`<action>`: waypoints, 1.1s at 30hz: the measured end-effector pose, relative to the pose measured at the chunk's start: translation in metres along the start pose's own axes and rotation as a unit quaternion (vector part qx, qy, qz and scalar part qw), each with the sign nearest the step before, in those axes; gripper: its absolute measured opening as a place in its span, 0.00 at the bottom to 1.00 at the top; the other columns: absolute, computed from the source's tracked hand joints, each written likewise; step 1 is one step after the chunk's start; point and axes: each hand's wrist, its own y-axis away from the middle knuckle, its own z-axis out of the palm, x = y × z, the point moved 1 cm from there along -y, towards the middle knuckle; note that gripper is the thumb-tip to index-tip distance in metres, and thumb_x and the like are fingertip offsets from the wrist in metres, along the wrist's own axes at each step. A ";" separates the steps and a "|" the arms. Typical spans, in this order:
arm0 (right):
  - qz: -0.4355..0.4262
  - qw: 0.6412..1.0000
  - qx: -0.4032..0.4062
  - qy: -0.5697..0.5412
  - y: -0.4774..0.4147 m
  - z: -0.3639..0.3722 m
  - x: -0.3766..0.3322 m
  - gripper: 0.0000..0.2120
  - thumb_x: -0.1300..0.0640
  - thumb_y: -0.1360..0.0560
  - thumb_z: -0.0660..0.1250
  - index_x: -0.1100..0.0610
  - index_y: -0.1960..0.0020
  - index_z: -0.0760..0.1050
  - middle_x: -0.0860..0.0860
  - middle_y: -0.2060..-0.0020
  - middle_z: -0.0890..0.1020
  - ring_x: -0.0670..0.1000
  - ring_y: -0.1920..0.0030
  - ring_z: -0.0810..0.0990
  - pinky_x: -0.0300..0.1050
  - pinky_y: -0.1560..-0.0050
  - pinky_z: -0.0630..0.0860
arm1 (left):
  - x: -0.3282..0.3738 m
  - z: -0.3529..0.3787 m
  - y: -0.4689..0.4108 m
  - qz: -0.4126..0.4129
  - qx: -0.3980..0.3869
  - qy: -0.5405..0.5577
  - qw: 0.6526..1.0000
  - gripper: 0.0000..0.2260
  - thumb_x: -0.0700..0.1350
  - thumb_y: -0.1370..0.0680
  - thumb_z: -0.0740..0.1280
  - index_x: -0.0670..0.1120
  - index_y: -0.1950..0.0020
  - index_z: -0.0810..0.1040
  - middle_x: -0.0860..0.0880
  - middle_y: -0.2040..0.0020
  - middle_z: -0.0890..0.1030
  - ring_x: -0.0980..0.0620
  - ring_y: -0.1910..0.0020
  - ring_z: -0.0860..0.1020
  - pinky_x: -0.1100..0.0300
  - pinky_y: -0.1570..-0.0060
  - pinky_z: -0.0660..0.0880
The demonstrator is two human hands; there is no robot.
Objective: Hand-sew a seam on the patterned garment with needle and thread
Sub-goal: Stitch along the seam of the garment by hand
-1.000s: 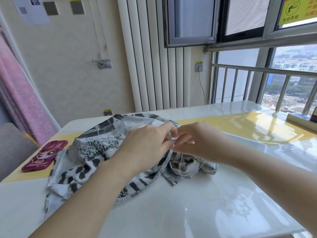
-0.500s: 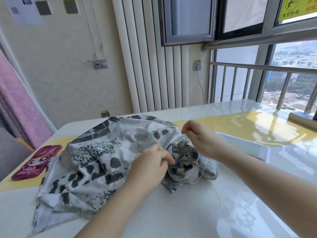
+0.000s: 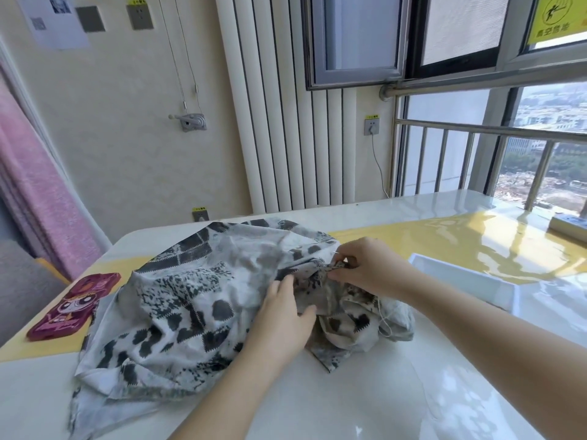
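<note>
A grey-and-white garment with black patches (image 3: 190, 300) lies bunched on the white table (image 3: 349, 401). My left hand (image 3: 282, 315) rests flat on the cloth near its middle, fingers slightly spread, pressing the fabric down. My right hand (image 3: 368, 265) pinches a fold of the garment at its upper right edge, thumb and fingers closed on the cloth; a thin needle tip seems to show at the fingertips. A white thread (image 3: 382, 322) trails over the crumpled right part of the garment.
A pink cartoon phone case (image 3: 73, 309) lies at the table's left edge. A white shallow tray (image 3: 467, 281) sits right of the garment on a yellow strip (image 3: 476, 236). A power strip (image 3: 568, 223) lies far right; radiator and railed window stand behind.
My hands have come apart. The left hand dropped from the raised seam and now lies flat on the cloth. The right hand moved right and lower, pinching the fabric edge.
</note>
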 end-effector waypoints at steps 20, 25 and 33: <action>-0.059 0.941 0.021 -0.332 0.006 -0.079 -0.090 0.05 0.59 0.26 0.69 0.59 0.61 0.77 0.57 0.63 0.75 0.54 0.60 0.71 0.51 0.54 0.66 | -0.001 -0.098 0.038 0.052 0.198 0.176 0.963 0.18 0.57 0.26 0.67 0.56 0.37 0.74 0.60 0.49 0.78 0.55 0.48 0.76 0.56 0.47 0.74; -0.015 0.934 0.014 -0.357 0.009 -0.068 -0.099 0.11 0.62 0.25 0.67 0.56 0.66 0.73 0.57 0.65 0.71 0.54 0.60 0.67 0.48 0.58 0.61 | -0.001 -0.101 0.052 0.093 0.160 0.159 0.970 0.07 0.54 0.25 0.68 0.51 0.52 0.78 0.59 0.54 0.80 0.57 0.53 0.77 0.60 0.56 0.71; 0.050 0.947 0.033 -0.316 0.014 -0.055 -0.092 0.18 0.64 0.27 0.64 0.51 0.73 0.68 0.55 0.68 0.66 0.54 0.62 0.63 0.48 0.59 0.58 | -0.034 -0.107 0.079 0.143 0.059 0.123 0.980 0.08 0.57 0.25 0.66 0.55 0.59 0.72 0.51 0.65 0.76 0.54 0.68 0.70 0.57 0.65 0.66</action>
